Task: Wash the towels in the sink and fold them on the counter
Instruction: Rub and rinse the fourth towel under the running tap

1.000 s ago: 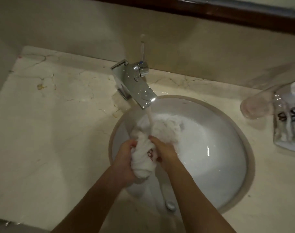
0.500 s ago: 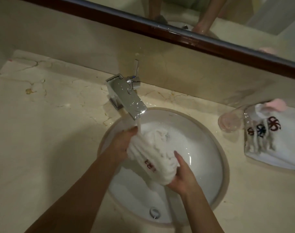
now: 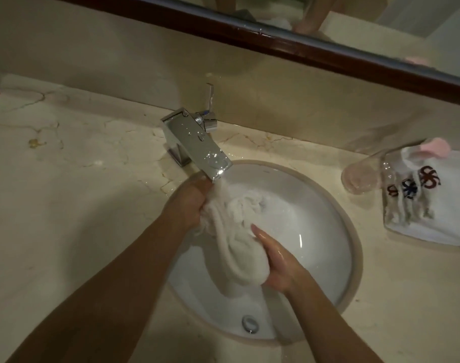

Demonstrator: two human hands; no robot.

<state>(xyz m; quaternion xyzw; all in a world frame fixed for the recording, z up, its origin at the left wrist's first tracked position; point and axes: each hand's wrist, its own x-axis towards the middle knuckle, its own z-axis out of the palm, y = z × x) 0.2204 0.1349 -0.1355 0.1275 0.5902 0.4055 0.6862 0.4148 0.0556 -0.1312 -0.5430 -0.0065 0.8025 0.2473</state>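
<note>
- Towel (image 3: 233,239): white, wet, bunched into a thick rope, held over the sink (image 3: 325,205), clear of the bowl floor as far as I can tell.
- Left hand (image 3: 188,203): fingers curled round the towel's upper end, right under the tap (image 3: 197,145) spout. Firm grip.
- Right hand (image 3: 277,260): wraps the lower bulge from the side, thumb lying up along the cloth, fingers hidden behind it. Reads as a squeeze, not a flat press.
- Key relation: the long axis runs from the left grip down and toward the person to the right grip. A loose tail hangs below the right hand.
- Left hand is nearer the spout, right is nearer the drain (image 3: 249,323). Water seems to hit the cloth just beside the left grip; the stream is blurred.
- Judgement: mid-rinse or start of a wring. A twist would need the hands turning opposite ways about that axis.
- Risk: the tail dripping onto the counter (image 3: 79,205) if lifted too soon.
- Right of the sink, well apart from both grips: folded towels (image 3: 438,205) with dark emblems, a glass (image 3: 361,176) just beside them.
- Counter is pale veined marble, wet near the tap. Mirror (image 3: 328,11) above the backsplash, dark frame. Light is dim.
</note>
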